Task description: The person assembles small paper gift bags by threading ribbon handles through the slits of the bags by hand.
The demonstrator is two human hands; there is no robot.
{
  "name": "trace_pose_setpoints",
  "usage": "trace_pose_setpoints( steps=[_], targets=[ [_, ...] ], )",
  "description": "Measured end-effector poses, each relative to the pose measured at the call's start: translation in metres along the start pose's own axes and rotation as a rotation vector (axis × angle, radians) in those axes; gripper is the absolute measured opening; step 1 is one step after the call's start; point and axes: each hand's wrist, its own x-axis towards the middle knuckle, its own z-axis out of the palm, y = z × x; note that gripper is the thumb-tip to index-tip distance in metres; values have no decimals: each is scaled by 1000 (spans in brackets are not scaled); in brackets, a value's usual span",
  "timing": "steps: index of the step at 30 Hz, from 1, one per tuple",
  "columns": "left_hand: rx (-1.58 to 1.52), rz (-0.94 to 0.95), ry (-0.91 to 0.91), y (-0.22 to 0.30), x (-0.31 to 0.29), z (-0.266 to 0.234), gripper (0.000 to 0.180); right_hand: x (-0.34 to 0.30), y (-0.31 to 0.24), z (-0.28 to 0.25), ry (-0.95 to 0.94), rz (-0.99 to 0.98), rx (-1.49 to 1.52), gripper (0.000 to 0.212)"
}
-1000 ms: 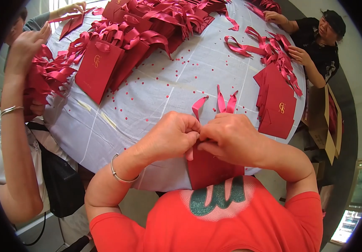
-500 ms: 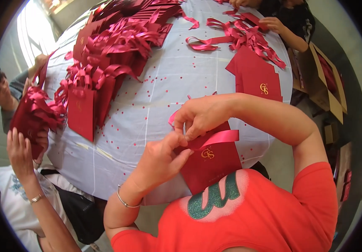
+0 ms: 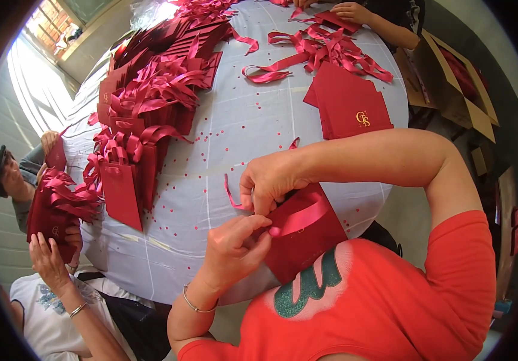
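A dark red paper gift bag (image 3: pixel 304 256) lies tilted at the table's near edge, against my red shirt. A pink ribbon (image 3: pixel 304 220) loops across its front near the top. My left hand (image 3: pixel 235 249) is closed, thumb and forefinger pinching the ribbon at the bag's upper left corner. Just above it, my right hand (image 3: pixel 274 180) bends down over the bag's top edge, its fingertips closed at the same spot and nearly touching the left ones. A loose ribbon end sticks out left of the right hand. The exact pinch point is partly hidden by my fingers.
Flat red bags (image 3: pixel 355 108) lie stacked at the right, below a heap of loose ribbons (image 3: pixel 331 48). Rows of ribboned bags (image 3: pixel 156 90) fill the left. Red confetti dots the white tablecloth (image 3: pixel 211 150). Co-workers handle bags left and far right. An open carton (image 3: pixel 457 84) stands right.
The view has shifted a little. My hands stay together at the bag's top corner; the ribbon loop is drawn lower, and a thin loose end now shows beside my right hand.
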Motion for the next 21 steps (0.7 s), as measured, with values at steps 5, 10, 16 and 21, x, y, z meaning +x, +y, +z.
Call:
trace_pose_setpoints(
  steps=[5, 10, 16, 21],
  targets=[
    [34, 11, 4, -2, 3, 1, 19, -8, 6, 10, 161, -148, 87, 32],
    [41, 1, 26, -8, 1, 2, 25, -10, 4, 8, 319, -194, 104, 29],
    [51, 18, 19, -8, 2, 2, 30, 3, 8, 5, 385, -368, 88, 23],
    [-15, -54, -50, -3, 4, -5, 30, 17, 16, -5, 566, -599, -37, 15]
  ],
)
